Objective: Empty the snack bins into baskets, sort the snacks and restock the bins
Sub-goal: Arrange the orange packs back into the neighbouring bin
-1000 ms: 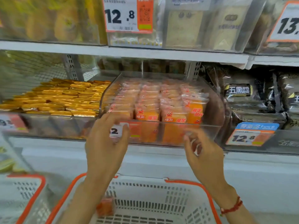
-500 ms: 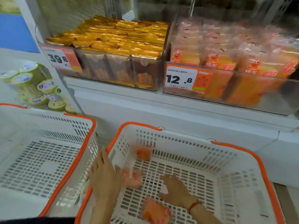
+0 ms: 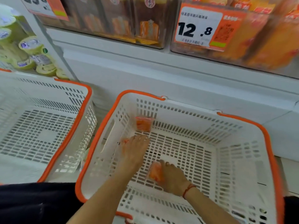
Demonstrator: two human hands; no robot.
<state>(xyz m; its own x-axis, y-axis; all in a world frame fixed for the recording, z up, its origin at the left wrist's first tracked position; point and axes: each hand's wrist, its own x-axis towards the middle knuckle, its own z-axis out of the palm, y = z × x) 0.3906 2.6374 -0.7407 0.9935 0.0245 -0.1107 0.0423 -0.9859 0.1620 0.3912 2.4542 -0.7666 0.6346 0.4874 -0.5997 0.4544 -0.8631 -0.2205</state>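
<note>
Since half a second ago our left hand [image 3: 137, 147] has slid deeper into the basket [image 3: 273, 159]; its fingers [image 3: 142, 137] lie flat over a packet [image 3: 124, 141], while our right hand [image 3: 173, 177] pinches another orange packet [image 3: 155, 172], which could slip through the slots.

We see two bare arms, no sleeves on them. The left hand [image 3: 135, 147] has no ring or band we can make out, tho it's a bit blurry. The right hand [image 3: 174, 177] has a thin red string bracelet [image 3: 187, 189] tied round the wrist. Dark, nearly black clothing [image 3: 32, 202] shows at the bottom left, w/ another dark bit at the bottom right edge.
</note>
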